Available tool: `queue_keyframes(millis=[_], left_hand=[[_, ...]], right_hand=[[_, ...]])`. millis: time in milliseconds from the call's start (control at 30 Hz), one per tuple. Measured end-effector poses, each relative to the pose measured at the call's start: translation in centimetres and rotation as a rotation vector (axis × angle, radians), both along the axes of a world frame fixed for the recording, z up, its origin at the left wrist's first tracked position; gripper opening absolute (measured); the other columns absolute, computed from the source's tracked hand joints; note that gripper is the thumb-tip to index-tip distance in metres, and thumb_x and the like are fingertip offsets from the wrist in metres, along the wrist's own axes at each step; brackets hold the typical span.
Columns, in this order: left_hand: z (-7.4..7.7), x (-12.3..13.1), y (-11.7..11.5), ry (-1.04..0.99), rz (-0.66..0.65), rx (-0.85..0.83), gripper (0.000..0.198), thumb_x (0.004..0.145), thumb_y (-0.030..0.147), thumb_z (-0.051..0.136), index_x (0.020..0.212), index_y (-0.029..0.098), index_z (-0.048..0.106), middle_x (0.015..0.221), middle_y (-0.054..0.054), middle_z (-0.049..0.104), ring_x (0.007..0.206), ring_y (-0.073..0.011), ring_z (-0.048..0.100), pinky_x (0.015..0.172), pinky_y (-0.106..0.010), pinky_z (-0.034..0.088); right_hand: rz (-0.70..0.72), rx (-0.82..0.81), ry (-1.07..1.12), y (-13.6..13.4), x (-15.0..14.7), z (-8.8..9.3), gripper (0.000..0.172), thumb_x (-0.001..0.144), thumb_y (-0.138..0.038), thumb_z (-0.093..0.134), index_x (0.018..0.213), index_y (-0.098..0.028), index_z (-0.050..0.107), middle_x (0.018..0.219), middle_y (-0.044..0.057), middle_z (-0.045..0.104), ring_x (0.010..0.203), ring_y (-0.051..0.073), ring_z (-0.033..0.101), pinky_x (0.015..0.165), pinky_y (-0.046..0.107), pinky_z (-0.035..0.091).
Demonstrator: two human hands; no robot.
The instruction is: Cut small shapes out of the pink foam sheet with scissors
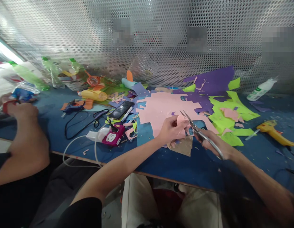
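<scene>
1. Head view: the left hand (172, 128) pinches a small pink paper piece (181, 120) above the blue table (184, 164).
2. The right hand (214, 144) is closed around scissors (196, 128), whose open blades meet that piece.
3. Just behind lies a pink sheet (158, 109); a glue gun (273, 131) rests well to the right.
</scene>
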State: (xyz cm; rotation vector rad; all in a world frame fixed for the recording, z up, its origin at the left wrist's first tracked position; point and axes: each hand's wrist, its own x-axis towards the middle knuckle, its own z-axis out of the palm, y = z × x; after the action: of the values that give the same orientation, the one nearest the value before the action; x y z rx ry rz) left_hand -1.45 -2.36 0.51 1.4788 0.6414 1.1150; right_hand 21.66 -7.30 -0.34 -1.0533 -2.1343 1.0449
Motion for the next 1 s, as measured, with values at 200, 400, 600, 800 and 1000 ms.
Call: queue_keyframes(millis=[200,400,600,800,1000], left_hand=[[0.1,0.0,0.1,-0.023,-0.027,-0.008,0.035,0.09,0.045,0.071,0.079,0.012,0.069,0.073,-0.007,0.07,0.072,-0.0162,0.068,0.069,-0.028,0.054],[0.0,-0.2,0.7,0.047,-0.012,0.065,0.034,0.091,0.044,0.069,0.078,0.012,0.07,0.072,-0.007,0.071,0.07,-0.0153,0.067,0.065,-0.027,0.051],[0.0,-0.3,0.8,0.084,-0.033,0.062,0.039,0.088,0.049,0.071,0.075,0.013,0.07,0.074,-0.008,0.071,0.073,-0.017,0.068,0.067,-0.028,0.053],[0.1,-0.4,0.7,0.041,-0.089,0.02,0.037,0.087,0.048,0.072,0.078,0.012,0.072,0.075,-0.009,0.071,0.074,-0.0179,0.069,0.069,-0.029,0.054],[-0.2,-0.3,0.9,0.056,-0.076,-0.017,0.038,0.088,0.051,0.071,0.084,0.013,0.071,0.074,-0.007,0.069,0.073,-0.017,0.067,0.068,-0.029,0.053]], right_hand=[[-0.037,0.036,0.004,0.0,-0.2,0.2,0.059,0.085,-0.08,0.034,0.08,-0.023,0.051,0.061,-0.004,0.046,0.047,0.012,0.039,0.046,0.027,0.034],[-0.032,0.048,-0.05,0.2,0.0,0.2,0.055,0.087,-0.076,0.037,0.093,-0.024,0.053,0.073,-0.001,0.051,0.055,0.015,0.041,0.051,0.029,0.038],[0.025,0.02,-0.076,0.7,1.1,-0.7,0.054,0.088,-0.074,0.039,0.098,-0.024,0.054,0.077,0.001,0.054,0.058,0.016,0.044,0.053,0.03,0.04],[0.022,0.01,-0.048,0.7,1.0,-0.7,0.057,0.086,-0.078,0.035,0.086,-0.024,0.053,0.068,-0.001,0.05,0.051,0.014,0.041,0.049,0.028,0.035],[-0.068,0.092,-0.087,0.6,0.5,-0.1,0.059,0.084,-0.08,0.037,0.08,-0.024,0.051,0.061,-0.004,0.047,0.05,0.013,0.038,0.05,0.027,0.031]])
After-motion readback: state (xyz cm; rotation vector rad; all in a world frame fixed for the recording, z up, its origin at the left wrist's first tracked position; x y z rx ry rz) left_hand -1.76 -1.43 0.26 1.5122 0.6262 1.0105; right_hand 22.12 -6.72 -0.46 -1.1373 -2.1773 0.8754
